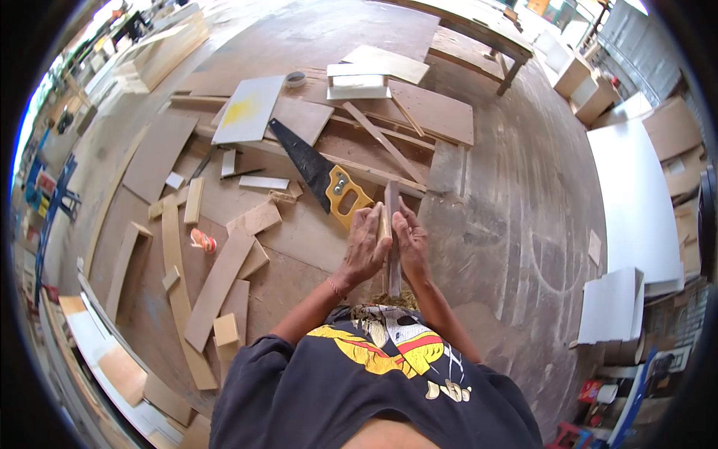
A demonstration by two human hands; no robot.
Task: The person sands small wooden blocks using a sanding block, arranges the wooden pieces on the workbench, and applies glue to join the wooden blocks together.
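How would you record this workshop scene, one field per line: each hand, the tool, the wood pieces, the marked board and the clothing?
Left hand: holding a narrow wooden bar
Right hand: on the same bar, opposite side
Tool: handsaw, yellow handle near left hand, blade pointing away from person
Wood pieces: several, scattered left of the hands
Marked board: white board, yellow patch
Clothing: dark T-shirt, colourful print

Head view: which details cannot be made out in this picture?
All in head view:
Dark strip: right side, partly covered by the right hand.
Pale piece: lower part, covered by the left hand.
Saw handle: any contact with that hand, hidden beneath it.
Reddish object: printing too small to read.
Far table: top, cut by upper edge.
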